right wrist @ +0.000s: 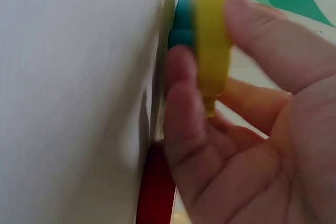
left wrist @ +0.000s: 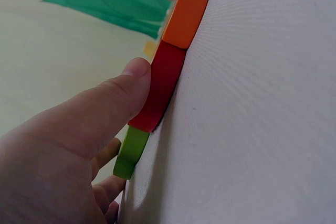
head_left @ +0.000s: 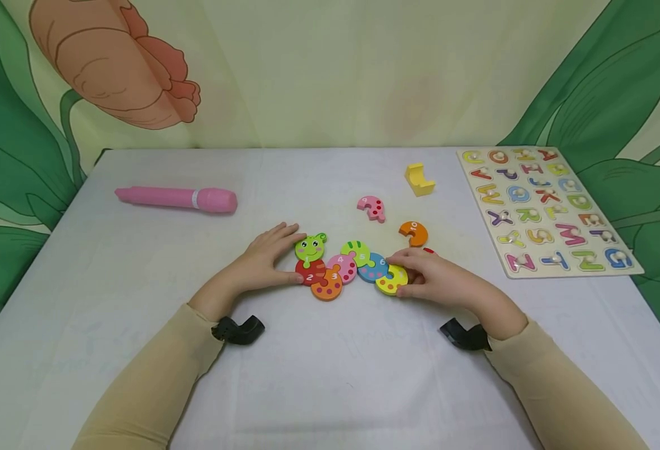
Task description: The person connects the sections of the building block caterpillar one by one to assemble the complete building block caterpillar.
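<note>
Yellow shows between the thumb and fingertips of the right hand [head_left: 439, 278], right of centre in the frame: they pinch the yellow piece [head_left: 387, 284], which overlaps the edge of the blue 6 [head_left: 372, 269] and, in the right wrist view, appears raised off the white cloth [head_left: 330, 369]. The left hand [head_left: 262, 256], left of centre, has its fingers stretched out and its thumb well apart from them; the thumb rests against the side of the red 2 [head_left: 307, 270] and a fingertip meets the green head [head_left: 310, 249], with nothing gripped. From that head the row runs rightward through the red 2, orange 3 [head_left: 327, 290], pink 4 [head_left: 342, 267], green 5 [head_left: 358, 251] and blue 6. Above the right hand lie the pink 9 [head_left: 376, 206] and orange 0 [head_left: 418, 234]; another red piece [right wrist: 157, 187] is mostly hidden behind that hand in the head view. A yellow block [head_left: 418, 182] sits at upper right of centre, a letter board [head_left: 544, 274] at the right, and a pink pen [head_left: 175, 198] at upper left.
</note>
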`<state>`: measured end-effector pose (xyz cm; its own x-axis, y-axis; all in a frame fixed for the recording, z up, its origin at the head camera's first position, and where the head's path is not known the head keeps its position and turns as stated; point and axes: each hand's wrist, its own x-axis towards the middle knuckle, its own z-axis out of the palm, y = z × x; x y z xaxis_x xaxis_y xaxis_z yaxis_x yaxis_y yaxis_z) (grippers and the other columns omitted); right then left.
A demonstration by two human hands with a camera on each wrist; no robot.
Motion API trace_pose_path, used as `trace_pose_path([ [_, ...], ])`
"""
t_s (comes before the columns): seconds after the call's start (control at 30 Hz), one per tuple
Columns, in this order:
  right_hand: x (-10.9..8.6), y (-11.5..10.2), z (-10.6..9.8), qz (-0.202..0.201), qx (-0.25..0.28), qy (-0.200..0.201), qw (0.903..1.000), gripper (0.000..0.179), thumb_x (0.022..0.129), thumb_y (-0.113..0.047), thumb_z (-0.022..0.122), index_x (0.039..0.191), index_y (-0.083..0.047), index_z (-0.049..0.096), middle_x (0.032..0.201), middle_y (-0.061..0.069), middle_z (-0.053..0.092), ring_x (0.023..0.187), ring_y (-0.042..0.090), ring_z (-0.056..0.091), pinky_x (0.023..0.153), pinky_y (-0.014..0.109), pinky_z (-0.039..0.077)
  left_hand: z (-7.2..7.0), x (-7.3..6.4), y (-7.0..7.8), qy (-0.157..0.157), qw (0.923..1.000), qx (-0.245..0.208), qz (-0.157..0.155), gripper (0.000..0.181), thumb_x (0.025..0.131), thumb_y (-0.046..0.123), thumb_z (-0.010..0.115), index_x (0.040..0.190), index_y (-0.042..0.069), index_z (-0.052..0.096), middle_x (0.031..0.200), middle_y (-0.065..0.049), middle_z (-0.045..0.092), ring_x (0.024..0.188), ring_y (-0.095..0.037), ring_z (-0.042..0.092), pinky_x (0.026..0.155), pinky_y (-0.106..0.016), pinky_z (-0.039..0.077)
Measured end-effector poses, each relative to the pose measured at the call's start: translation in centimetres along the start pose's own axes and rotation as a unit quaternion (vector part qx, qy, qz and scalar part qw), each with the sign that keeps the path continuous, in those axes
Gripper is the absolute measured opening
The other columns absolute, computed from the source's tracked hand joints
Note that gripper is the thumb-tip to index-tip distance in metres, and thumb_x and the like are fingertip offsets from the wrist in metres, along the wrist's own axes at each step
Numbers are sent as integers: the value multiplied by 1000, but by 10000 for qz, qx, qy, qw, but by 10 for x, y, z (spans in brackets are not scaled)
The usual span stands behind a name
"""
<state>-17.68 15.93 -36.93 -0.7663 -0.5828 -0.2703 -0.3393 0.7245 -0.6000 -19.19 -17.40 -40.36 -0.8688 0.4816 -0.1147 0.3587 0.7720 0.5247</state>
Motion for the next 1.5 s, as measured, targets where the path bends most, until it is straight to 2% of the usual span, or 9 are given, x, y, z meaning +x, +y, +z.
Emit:
trace_pose_path([
  [0.13,1,0,2,18,-55,14,10000,61,80,-28,69,132,-7,45,108,6,52,78,12,47,66,19,44,0,-1,0,-11,10000,-22,-29,82,73,54,65,141,22,32,152,-2,17,142,-26,5,112,-52,7],
  [0.33,1,-1,3,-58,10,192,9998,49,77,-22,72,119,-5,50,75,0,49,68,12,46,61,20,42,0,-1,0,-20,10000,-43,-35,81,74,53,66,141,22,32,153,-2,17,142,-26,5,112,-52,7],
  [0.47,1,-1,2,-130,-152,255,9995,45,78,-22,71,116,-5,54,95,6,56,69,10,47,64,19,44,1,0,0,-7,10000,-29,-27,82,74,54,65,141,22,32,153,-2,17,142,-26,5,113,-51,7],
  [0.6,-3,2,-5,-63,-115,375,9992,43,80,-20,69,118,-6,55,125,9,49,74,10,49,66,19,46,1,1,0,9,10000,-14,-23,82,73,55,65,141,23,32,152,-2,17,142,-25,5,113,-51,7],
  [0.73,-11,10,-22,148,102,620,9979,42,82,-15,66,122,-9,53,114,8,52,78,16,50,65,21,47,1,1,-1,14,10000,-31,-5,82,73,55,65,141,23,32,153,-1,17,142,-25,5,113,-52,7],
  [0.97,-26,33,-48,644,274,663,9953,43,84,-15,63,125,-8,49,123,12,47,89,21,52,69,24,48,1,2,-1,21,10000,-43,25,81,74,54,65,141,23,32,153,-2,17,142,-26,5,112,-52,7],
  [1.1,-25,42,-47,832,312,307,9956,48,82,-23,66,125,-10,49,106,10,54,88,21,52,70,27,47,1,2,-1,1,10000,-47,-2,82,74,54,65,141,23,32,153,-3,17,142,-26,5,112,-52,7],
  [1.2,-21,46,-42,774,302,146,9964,49,80,-24,68,124,-12,50,106,9,53,91,21,51,72,27,47,1,2,-1,5,10000,-46,-19,82,74,54,65,141,23,32,153,-3,17,142,-26,5,112,-52,7],
  [1.5,-12,47,-30,610,-21,456,9971,48,78,-16,70,121,-11,50,92,5,51,84,19,47,68,25,45,0,1,-1,21,10000,-36,-24,81,73,54,65,141,23,32,152,-2,17,142,-26,5,112,-54,8],
])
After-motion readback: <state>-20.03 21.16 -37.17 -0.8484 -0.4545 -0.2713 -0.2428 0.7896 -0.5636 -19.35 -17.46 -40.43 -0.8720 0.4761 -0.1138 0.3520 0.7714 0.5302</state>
